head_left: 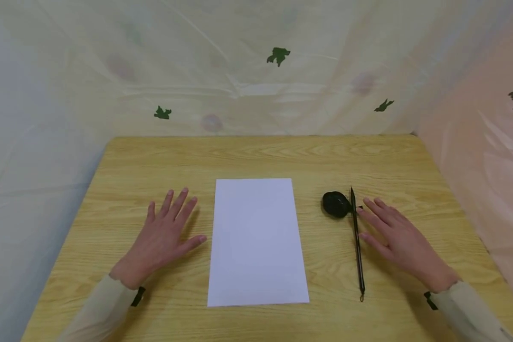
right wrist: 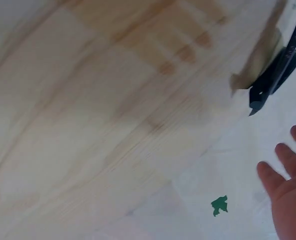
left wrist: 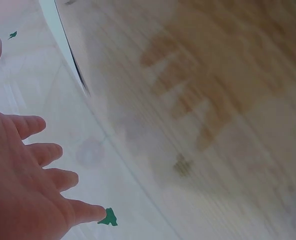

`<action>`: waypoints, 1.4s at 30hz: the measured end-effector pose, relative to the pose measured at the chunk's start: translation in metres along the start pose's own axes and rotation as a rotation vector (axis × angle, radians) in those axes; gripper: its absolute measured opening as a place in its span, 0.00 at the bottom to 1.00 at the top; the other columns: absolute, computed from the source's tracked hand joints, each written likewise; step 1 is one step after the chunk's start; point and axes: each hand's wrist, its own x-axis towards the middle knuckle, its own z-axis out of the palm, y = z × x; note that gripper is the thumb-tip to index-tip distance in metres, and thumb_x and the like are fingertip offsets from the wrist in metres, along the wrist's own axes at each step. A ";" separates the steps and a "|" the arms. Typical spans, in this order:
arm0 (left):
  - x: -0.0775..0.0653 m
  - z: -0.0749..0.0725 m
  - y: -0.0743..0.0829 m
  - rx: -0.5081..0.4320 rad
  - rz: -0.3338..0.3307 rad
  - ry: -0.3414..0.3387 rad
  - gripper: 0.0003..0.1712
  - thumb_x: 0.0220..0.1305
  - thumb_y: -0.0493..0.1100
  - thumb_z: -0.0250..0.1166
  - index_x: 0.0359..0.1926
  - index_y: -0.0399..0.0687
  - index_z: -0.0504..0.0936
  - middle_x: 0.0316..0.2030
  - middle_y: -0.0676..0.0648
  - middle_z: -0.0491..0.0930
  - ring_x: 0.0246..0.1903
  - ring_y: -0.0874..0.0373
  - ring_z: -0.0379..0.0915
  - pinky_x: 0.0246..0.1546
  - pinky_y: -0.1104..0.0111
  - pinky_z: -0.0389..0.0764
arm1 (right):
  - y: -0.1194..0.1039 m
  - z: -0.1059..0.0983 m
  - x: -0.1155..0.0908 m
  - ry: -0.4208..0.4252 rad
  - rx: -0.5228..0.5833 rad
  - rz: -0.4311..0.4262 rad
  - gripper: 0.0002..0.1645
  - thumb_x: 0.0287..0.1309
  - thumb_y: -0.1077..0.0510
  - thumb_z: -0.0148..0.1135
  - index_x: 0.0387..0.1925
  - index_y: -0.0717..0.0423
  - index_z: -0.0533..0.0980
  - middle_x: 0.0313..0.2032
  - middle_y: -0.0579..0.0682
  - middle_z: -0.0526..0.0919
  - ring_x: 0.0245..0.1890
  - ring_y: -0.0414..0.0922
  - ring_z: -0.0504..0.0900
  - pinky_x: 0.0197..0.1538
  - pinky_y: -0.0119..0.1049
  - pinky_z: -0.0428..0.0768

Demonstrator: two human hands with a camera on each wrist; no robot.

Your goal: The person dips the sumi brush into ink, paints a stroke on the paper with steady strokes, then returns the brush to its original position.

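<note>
A blank white sheet of paper point(head_left: 256, 242) lies upright in the middle of the wooden table. To its right is a small, glossy black ink dish point(head_left: 336, 204). Against the dish's right side leans a slim black calligraphy brush point(head_left: 357, 247), its pointed tip away from me and a hanging loop at the near end. My left hand point(head_left: 164, 237) hovers left of the paper, fingers spread and straight, holding nothing. Just right of the brush is my right hand point(head_left: 403, 242), fingers extended and nothing in its grasp. In the right wrist view, the brush point(right wrist: 291, 45) overlaps the dish point(right wrist: 268, 80).
The wooden tabletop point(head_left: 256, 156) has rounded far corners. Pale sheeting point(head_left: 222, 57) hangs behind it and along both sides, with dark green cut-out shapes point(head_left: 278, 56) on it. A black tab point(head_left: 138, 296) shows at the left sleeve cuff, another point(head_left: 430, 300) at the right.
</note>
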 end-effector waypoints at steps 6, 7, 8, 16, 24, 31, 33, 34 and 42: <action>-0.001 0.001 0.000 -0.003 -0.006 -0.008 0.54 0.69 0.70 0.60 0.81 0.42 0.55 0.81 0.36 0.45 0.79 0.31 0.38 0.69 0.27 0.45 | 0.009 0.006 0.001 0.058 -0.026 -0.152 0.35 0.81 0.36 0.42 0.67 0.58 0.76 0.67 0.63 0.76 0.68 0.63 0.73 0.79 0.37 0.50; -0.001 0.001 0.000 -0.003 -0.007 -0.010 0.54 0.69 0.70 0.60 0.81 0.42 0.55 0.81 0.36 0.45 0.79 0.31 0.38 0.69 0.27 0.45 | 0.011 0.007 0.001 0.062 -0.030 -0.175 0.36 0.81 0.36 0.40 0.66 0.58 0.77 0.66 0.63 0.77 0.66 0.63 0.74 0.79 0.36 0.49; -0.001 0.001 0.000 -0.006 -0.009 -0.012 0.54 0.69 0.70 0.60 0.81 0.42 0.55 0.81 0.36 0.44 0.79 0.31 0.38 0.69 0.27 0.44 | 0.011 0.008 0.001 0.066 -0.033 -0.198 0.36 0.82 0.37 0.38 0.65 0.59 0.77 0.64 0.63 0.78 0.64 0.63 0.76 0.79 0.35 0.49; -0.002 0.002 0.000 -0.027 -0.016 -0.015 0.54 0.69 0.69 0.61 0.82 0.43 0.54 0.82 0.36 0.44 0.79 0.31 0.37 0.68 0.26 0.44 | 0.012 0.014 0.001 0.066 0.002 -0.300 0.31 0.84 0.44 0.38 0.59 0.59 0.81 0.61 0.60 0.81 0.60 0.61 0.79 0.78 0.32 0.51; -0.005 0.003 0.002 -0.070 0.018 -0.035 0.52 0.69 0.67 0.63 0.81 0.43 0.56 0.81 0.38 0.47 0.79 0.33 0.38 0.69 0.27 0.44 | 0.007 0.013 -0.003 -0.028 -0.024 -0.314 0.36 0.85 0.47 0.26 0.62 0.57 0.80 0.63 0.54 0.80 0.65 0.55 0.74 0.77 0.28 0.47; 0.000 0.004 0.009 -0.092 0.064 -0.115 0.54 0.67 0.69 0.63 0.81 0.45 0.57 0.82 0.40 0.48 0.80 0.34 0.38 0.71 0.30 0.43 | 0.003 0.012 -0.003 -0.064 -0.075 -0.349 0.39 0.85 0.51 0.19 0.60 0.59 0.80 0.64 0.54 0.79 0.65 0.56 0.73 0.78 0.30 0.45; 0.002 0.005 0.012 -0.090 0.080 -0.132 0.54 0.67 0.71 0.62 0.81 0.45 0.57 0.81 0.41 0.48 0.80 0.35 0.38 0.71 0.30 0.43 | 0.003 0.012 -0.003 -0.062 -0.089 -0.359 0.39 0.85 0.52 0.18 0.60 0.59 0.80 0.64 0.55 0.79 0.64 0.56 0.73 0.78 0.30 0.45; 0.002 0.006 0.013 -0.086 0.089 -0.139 0.54 0.66 0.71 0.62 0.81 0.46 0.57 0.81 0.41 0.48 0.80 0.35 0.38 0.71 0.30 0.44 | 0.003 0.012 -0.003 -0.060 -0.094 -0.364 0.39 0.85 0.53 0.18 0.60 0.59 0.80 0.64 0.55 0.78 0.65 0.56 0.73 0.78 0.31 0.45; 0.006 0.012 0.021 -0.064 0.149 -0.202 0.53 0.67 0.72 0.62 0.81 0.49 0.58 0.82 0.45 0.49 0.80 0.37 0.40 0.71 0.30 0.45 | 0.004 0.013 -0.002 -0.047 -0.112 -0.393 0.39 0.85 0.55 0.17 0.59 0.60 0.80 0.63 0.56 0.78 0.65 0.55 0.73 0.78 0.32 0.46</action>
